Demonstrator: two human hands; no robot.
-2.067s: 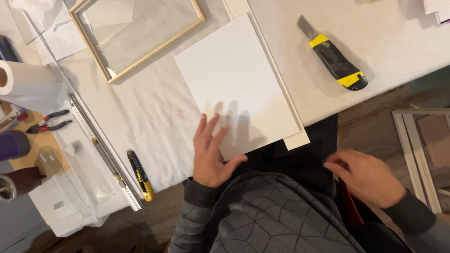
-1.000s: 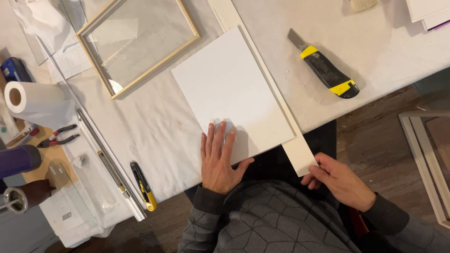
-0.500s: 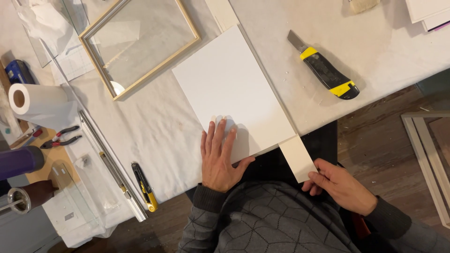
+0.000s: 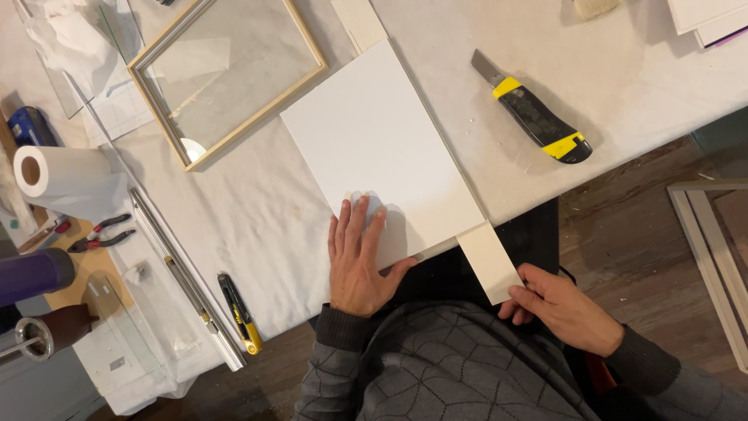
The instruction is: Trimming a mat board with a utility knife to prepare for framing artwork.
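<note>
A white rectangular board [image 4: 382,148] lies on the cloth-covered table [image 4: 257,218], tilted, its near corner at the table edge. My left hand [image 4: 358,261] lies flat on that near corner, fingers spread. A long cream strip [image 4: 487,261] runs under the board's right edge and sticks out past the table edge. My right hand [image 4: 565,308] pinches the strip's near end below the table edge. A yellow and black utility knife [image 4: 534,118], blade out, lies to the right of the board.
A wooden frame with glass [image 4: 230,74] lies at the upper left. A paper towel roll [image 4: 66,179], red-handled pliers [image 4: 101,234], a metal ruler [image 4: 183,277] and a smaller yellow cutter [image 4: 240,313] are on the left. Another frame [image 4: 709,249] rests on the wooden floor, right.
My right hand came up from my lap and took hold of the strip's near end. The left hand slid slightly onto the board's near corner and stays flat.
</note>
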